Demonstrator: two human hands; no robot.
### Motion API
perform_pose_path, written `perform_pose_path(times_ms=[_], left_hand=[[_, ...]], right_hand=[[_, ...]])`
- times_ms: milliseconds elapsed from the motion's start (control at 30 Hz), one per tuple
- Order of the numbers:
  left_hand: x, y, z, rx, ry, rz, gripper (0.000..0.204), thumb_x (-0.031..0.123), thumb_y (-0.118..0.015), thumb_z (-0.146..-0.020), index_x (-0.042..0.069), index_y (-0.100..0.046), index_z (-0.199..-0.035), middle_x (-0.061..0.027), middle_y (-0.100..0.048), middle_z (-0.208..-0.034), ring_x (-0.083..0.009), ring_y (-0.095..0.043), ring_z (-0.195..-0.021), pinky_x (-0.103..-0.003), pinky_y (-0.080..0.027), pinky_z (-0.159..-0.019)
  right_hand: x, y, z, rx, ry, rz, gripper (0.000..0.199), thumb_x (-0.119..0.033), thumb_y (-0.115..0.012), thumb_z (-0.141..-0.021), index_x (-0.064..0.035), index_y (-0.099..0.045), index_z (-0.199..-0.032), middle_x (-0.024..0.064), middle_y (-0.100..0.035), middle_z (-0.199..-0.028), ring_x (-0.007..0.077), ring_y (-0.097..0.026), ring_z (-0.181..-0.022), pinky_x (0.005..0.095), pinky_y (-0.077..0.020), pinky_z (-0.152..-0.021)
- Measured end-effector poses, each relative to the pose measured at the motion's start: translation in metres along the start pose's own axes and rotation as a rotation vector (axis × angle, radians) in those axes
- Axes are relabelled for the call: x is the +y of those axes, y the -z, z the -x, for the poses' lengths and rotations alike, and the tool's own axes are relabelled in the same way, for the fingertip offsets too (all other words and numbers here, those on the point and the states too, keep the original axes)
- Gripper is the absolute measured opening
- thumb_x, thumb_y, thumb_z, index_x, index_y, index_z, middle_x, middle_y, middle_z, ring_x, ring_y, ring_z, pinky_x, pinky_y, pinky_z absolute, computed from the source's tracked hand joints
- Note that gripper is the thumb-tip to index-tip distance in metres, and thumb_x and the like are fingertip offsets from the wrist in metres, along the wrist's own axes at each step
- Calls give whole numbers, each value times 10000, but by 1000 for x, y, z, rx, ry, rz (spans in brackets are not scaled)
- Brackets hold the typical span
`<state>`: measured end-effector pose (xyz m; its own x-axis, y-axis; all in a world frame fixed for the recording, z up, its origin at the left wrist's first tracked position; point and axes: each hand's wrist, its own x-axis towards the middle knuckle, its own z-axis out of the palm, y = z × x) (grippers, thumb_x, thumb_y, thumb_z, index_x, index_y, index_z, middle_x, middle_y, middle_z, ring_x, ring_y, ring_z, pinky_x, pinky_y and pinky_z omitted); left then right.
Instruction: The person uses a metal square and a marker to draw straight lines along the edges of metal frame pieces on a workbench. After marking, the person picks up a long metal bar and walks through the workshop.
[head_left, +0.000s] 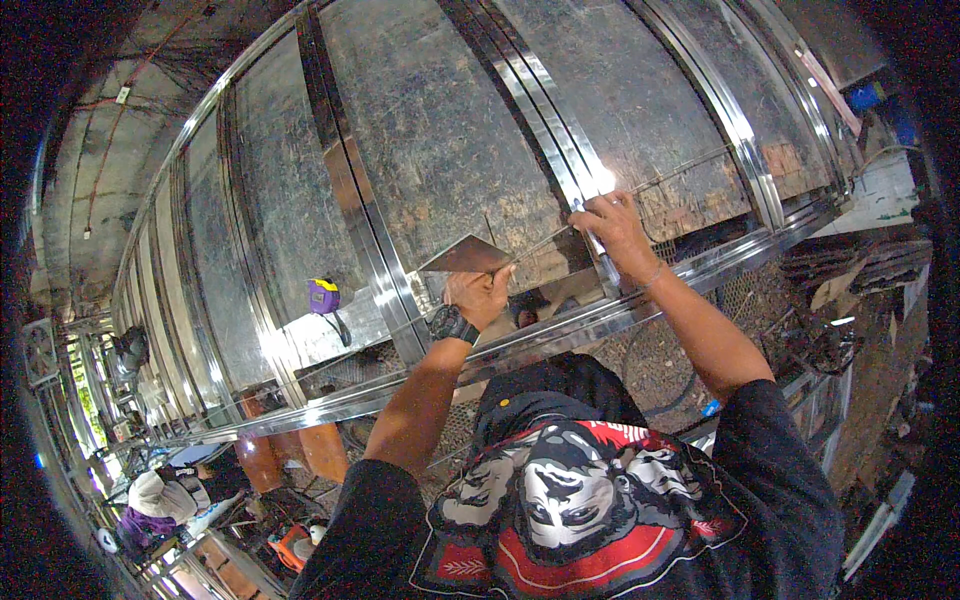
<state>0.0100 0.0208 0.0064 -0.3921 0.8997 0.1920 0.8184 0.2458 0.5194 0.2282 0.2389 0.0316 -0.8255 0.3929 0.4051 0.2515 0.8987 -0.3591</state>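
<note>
Nearest, a flat metal plate is held in the left hand's narrow grip, over the table's near edge. Rightward, a shiny bar is met by the right hand; its grip cannot be told. Farther left, a purple-yellow tape measure is seen.

Left hand, black watch at wrist, grips a flat, angular metal plate near the worn counter's close edge. Right hand at polished metal bars, fingers bent; anything pinched there unclear. Purple-and-yellow tape measure lies farther left. Person in pale hat, lower left.
</note>
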Motion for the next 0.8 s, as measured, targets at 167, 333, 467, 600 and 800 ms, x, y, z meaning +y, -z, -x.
perform_pose_path(times_ms=[167, 333, 467, 600, 800], left_hand=[[16, 10, -6, 4, 16, 53, 603, 474, -727, -903, 70, -591, -476, -126, -561, -489, -312, -557, -443, -442, -405, -483], [-3, -9, 4, -31, 63, 48, 525, 463, -684, -940, 55, -680, -610, -107, -631, -574, -279, -618, -540, -424, -469, -587], [-4, -3, 4, -372, 253, -67, 363, 415, -690, -939, 76, -779, -840, -103, -725, -759, -287, -687, -719, -406, -520, -704], [6, 0, 1, -227, 189, 76, 276, 369, -711, -924, 110, -802, -943, -104, -760, -859, -302, -715, -818, -406, -533, -744], [0, -6, 8, -124, 218, 229, 226, 322, -736, -905, 111, -809, -943, -107, -769, -877, -292, -721, -800, -409, -533, -743]], right_hand=[[-18, 30, -35, 32, -210, -381, 253, -109, -666, -925, -151, -726, -1167, 88, -705, -976, 291, -674, -905, 381, -486, -896], [-29, 14, -75, -169, -612, -914, 247, -281, -705, -976, -38, -729, -1008, 105, -692, -838, 146, -624, -797, 346, -518, -760], [-33, -27, -85, -338, -527, -811, 397, -405, -696, -962, -9, -711, -936, 116, -666, -733, 164, -606, -721, 387, -489, -679], [-44, -33, -84, -403, -477, -836, 388, -393, -691, -967, -8, -720, -926, 123, -666, -713, 169, -586, -675, 417, -475, -637], [-48, -55, -81, -393, -392, -833, 434, -410, -695, -959, 7, -723, -842, 125, -650, -655, 160, -562, -626, 407, -472, -607]])
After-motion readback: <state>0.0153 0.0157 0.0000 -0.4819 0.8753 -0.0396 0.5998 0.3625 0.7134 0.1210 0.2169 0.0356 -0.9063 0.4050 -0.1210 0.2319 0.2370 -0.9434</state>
